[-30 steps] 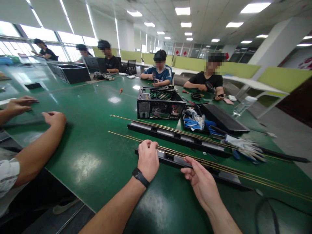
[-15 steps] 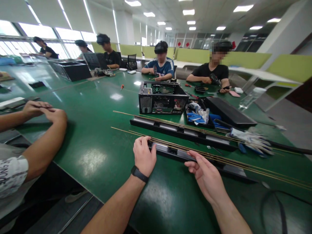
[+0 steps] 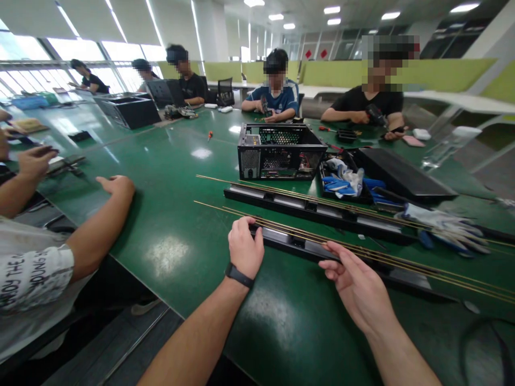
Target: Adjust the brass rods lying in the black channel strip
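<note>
A long, narrow black bar (image 3: 304, 249) with pale inset strips lies across the green table in front of me. My left hand (image 3: 246, 244) closes round its left end, fingertips over the top edge. Further right, my right hand (image 3: 362, 284) grips the bar's near edge, its upper fingers stretched along the top and the others curled. Several thin brass-coloured rods (image 3: 213, 207) run lengthwise over this bar, sticking out past its left end. A second similar bar (image 3: 265, 202) lies behind it, also with thin rods along it.
Behind the bars stands an open black computer case (image 3: 281, 155). To its right are a black tray with gloves (image 3: 341, 179), a dark panel (image 3: 406, 171) and loose work gloves (image 3: 446, 225). A co-worker's arm (image 3: 96, 214) rests on the table (image 3: 169, 166) at left. Others work across it.
The view has shifted, so the table's contents sit further right. Both my hands stay on the near bar. The left neighbour's hands, close together before, are now apart.
</note>
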`<state>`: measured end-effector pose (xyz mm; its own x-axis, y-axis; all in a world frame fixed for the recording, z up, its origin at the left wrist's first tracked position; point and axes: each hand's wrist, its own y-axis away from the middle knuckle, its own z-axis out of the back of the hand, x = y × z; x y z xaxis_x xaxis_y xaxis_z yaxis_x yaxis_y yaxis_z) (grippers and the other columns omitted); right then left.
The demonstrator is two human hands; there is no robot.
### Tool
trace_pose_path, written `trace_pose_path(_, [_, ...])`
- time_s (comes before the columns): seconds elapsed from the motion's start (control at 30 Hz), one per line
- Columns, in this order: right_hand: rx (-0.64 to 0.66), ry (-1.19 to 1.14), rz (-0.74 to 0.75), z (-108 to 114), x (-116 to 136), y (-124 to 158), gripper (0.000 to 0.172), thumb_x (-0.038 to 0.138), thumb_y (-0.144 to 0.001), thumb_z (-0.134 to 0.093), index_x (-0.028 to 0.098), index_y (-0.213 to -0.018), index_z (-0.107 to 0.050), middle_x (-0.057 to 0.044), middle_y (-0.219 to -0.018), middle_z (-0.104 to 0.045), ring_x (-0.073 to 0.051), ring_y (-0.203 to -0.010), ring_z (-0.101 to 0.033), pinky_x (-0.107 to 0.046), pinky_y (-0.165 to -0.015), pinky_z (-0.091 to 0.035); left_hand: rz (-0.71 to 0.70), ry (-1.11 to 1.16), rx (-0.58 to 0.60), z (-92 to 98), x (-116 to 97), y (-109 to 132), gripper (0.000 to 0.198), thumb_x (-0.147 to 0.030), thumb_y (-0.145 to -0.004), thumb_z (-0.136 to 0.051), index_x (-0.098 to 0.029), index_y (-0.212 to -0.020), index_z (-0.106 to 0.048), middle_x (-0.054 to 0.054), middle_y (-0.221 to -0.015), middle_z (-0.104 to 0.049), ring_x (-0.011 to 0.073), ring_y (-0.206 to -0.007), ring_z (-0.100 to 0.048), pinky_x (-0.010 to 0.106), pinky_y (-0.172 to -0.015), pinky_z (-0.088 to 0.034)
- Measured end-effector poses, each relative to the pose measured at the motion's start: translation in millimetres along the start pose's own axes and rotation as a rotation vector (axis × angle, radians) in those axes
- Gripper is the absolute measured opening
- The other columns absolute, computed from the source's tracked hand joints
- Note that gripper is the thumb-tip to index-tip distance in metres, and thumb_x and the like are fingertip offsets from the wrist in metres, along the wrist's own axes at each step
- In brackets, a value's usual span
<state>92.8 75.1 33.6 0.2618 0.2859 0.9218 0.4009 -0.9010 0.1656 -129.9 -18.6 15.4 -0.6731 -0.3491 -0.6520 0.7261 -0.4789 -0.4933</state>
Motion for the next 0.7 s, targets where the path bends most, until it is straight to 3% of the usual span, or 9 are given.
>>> trace_pose_path(0.7, [-0.029, 0.027, 0.008, 1.3, -0.9, -1.9, 0.039, 0.049, -0.076, -0.086, 0.023, -0.104, -0.081, -0.012, -0.121, -0.071, -0.017, -0.078, -0.069, -0.024, -0.056, -0.050, 0.030, 0.020, 0.003, 0.8, 1.5, -3.1, 0.020, -0.017, -0.088, -0.070, -0.022, -0.100, -0.056, 0.005, -0.102, -0.065, 0.0240, -0.099, -0.064, 0.040, -0.090, -0.052])
